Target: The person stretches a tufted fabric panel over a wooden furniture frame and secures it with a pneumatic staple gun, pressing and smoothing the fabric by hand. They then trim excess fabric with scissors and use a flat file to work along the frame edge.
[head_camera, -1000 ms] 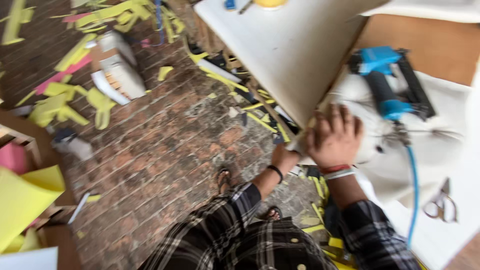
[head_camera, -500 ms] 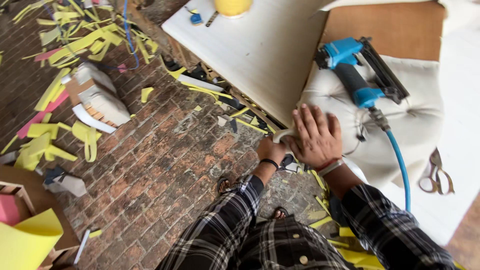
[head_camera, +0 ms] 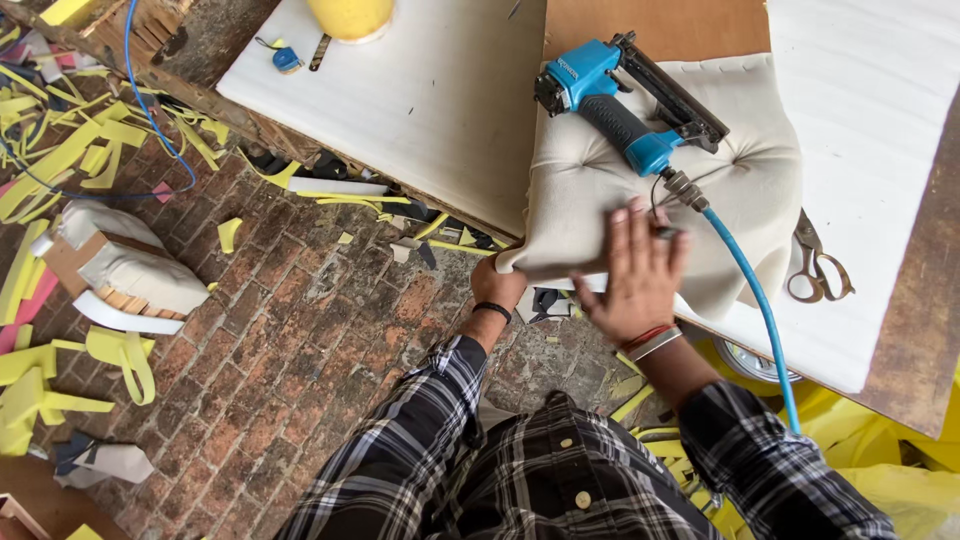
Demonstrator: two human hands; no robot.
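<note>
A cream tufted cushion (head_camera: 740,160) lies on the workbench, hanging over its near edge. My left hand (head_camera: 497,284) grips the cushion's lower left corner from underneath. My right hand (head_camera: 635,268) presses flat on the cushion's near part, fingers spread. A blue pneumatic stapler (head_camera: 625,105) rests on top of the cushion, just beyond my right hand, with its blue air hose (head_camera: 762,310) running down past my right wrist.
Scissors (head_camera: 818,262) lie on white foam (head_camera: 870,90) at the right. A white board (head_camera: 410,100) with a yellow container (head_camera: 350,17) covers the bench's left part. Yellow foam scraps (head_camera: 60,160) and an upholstered block (head_camera: 125,268) litter the brick floor.
The view has swung so the bench sits more centred. My right hand stays flat on the cushion while my left hand keeps hold of its corner under the edge.
</note>
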